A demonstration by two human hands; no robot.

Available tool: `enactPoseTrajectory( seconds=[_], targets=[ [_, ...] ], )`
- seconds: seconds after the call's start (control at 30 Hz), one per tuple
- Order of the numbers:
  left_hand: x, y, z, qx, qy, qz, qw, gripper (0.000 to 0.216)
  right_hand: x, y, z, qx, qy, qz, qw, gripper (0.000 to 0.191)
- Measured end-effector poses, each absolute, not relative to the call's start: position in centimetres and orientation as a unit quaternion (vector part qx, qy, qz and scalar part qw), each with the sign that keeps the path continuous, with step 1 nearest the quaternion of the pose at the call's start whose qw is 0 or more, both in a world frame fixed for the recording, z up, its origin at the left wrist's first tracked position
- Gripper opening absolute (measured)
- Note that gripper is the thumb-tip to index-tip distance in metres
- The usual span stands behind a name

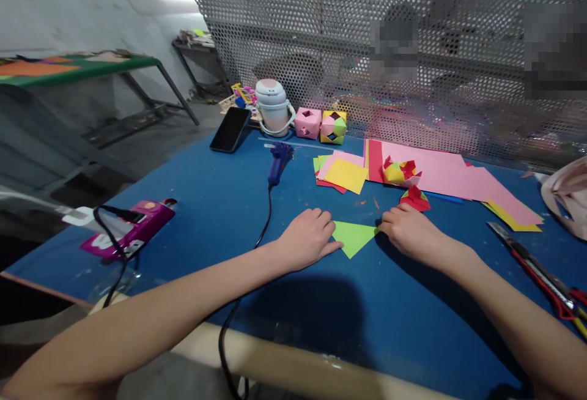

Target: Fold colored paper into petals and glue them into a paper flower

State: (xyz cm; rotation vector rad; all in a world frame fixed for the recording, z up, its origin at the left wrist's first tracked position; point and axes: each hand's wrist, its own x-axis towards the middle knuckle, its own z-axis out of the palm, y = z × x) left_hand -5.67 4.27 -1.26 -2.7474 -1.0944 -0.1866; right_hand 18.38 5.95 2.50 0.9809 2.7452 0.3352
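A light green sheet of paper [354,240], folded into a triangle with its point toward me, lies on the blue table. My left hand [308,238] has curled fingers and holds the triangle's left corner, thumb along its edge. At the opposite corner, my right hand [406,232] pinches the paper; its fingertips are partly hidden. Just beyond the right hand sits a small red folded paper piece [415,199]. A red and yellow folded paper flower [400,171] stands behind it.
Paper squares [345,175] and pink sheets [440,170] lie beyond my hands. A blue glue gun [279,161] trails its cord under my left forearm. To the left is a purple power strip [132,229]; to the right, a utility knife [527,259]. A bottle [271,106] stands at the back.
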Motion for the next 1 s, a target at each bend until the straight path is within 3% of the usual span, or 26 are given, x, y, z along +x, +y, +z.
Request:
enactPoseTrajectory(
  seconds=[0.17,0.4,0.77,1.0],
  targets=[
    [-5.3,4.0,-1.2,-0.919,-0.375,-0.08,0.088,0.04,17.2,4.8,2.6,0.384,0.918,0.089,0.05,0.018],
    [-4.6,3.9,-2.7,-0.941,-0.3,-0.158,0.027,0.026,13.4,2.4,-0.3,0.363,0.929,0.04,-0.053,0.036],
    [-5.4,3.7,-0.1,-0.921,-0.387,-0.033,0.023,0.032,15.8,2.0,0.1,0.423,0.894,0.144,0.039,0.02],
    [-6.8,4.4,-0.2,-0.906,-0.419,-0.053,0.035,0.023,17.5,2.4,1.0,0.461,0.88,0.11,0.032,0.015]
  ],
)
